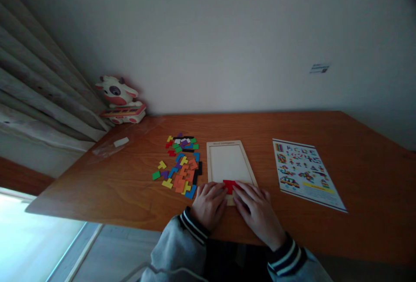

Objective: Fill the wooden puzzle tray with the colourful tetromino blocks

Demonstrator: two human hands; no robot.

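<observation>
A wooden puzzle tray [210, 160] with a pale, bare inner floor lies in front of me. Over its near end sits a red puzzle piece [230, 185], partly covered by my fingers. From the left, my left hand [209, 201] pinches the piece's edge with curled fingers. My right hand [256, 210] has its fingertips and thumb at the opposite edge. Whether the piece lies flat in the tray or is slightly raised, I cannot tell. Just left of the tray, several coloured puzzle pieces [180, 182] are spread in a loose pile, orange, yellow, blue, green, black and others.
A printed pattern sheet [305, 173] lies on the wooden table [367, 178] at right. Clear plastic wrapping [105, 148] with a white label rests at left. A cow-shaped toy keyboard [121, 102] stands at the back left, beside a curtain [42, 73]. A wall closes off the far side.
</observation>
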